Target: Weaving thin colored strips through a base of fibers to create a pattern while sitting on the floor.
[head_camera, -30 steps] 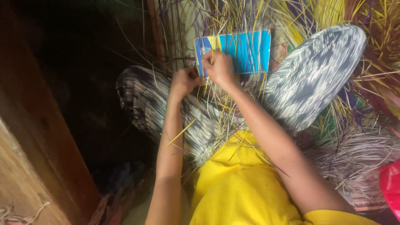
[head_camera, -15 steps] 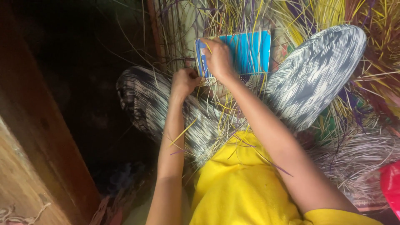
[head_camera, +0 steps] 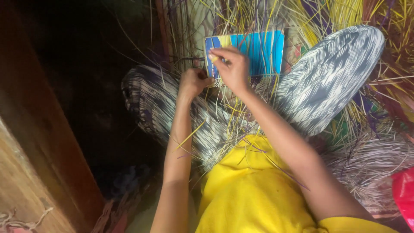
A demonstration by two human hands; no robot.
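Note:
A blue rectangular panel [head_camera: 258, 49] with a yellow patch at its left corner lies between my knees, with thin straw strips running over it. My right hand [head_camera: 233, 69] rests on its left part, fingers pinching a thin yellow strip. My left hand [head_camera: 194, 82] is closed in a fist at the panel's lower left corner, gripping strips at the edge of the woven work. Both forearms reach forward over my patterned grey-and-white trousers [head_camera: 327, 77] and yellow shirt [head_camera: 250, 194].
Loose yellow, purple and pale straw strips [head_camera: 366, 159] are heaped all around my legs. A brown wooden board [head_camera: 39, 142] runs along the left, with a dark gap beside it. A red plastic piece [head_camera: 403, 190] shows at the right edge.
My right hand has lifted slightly and shifted right over the blue panel, its fingers now spread more and pinching a strip. The left hand has stayed at the panel's corner.

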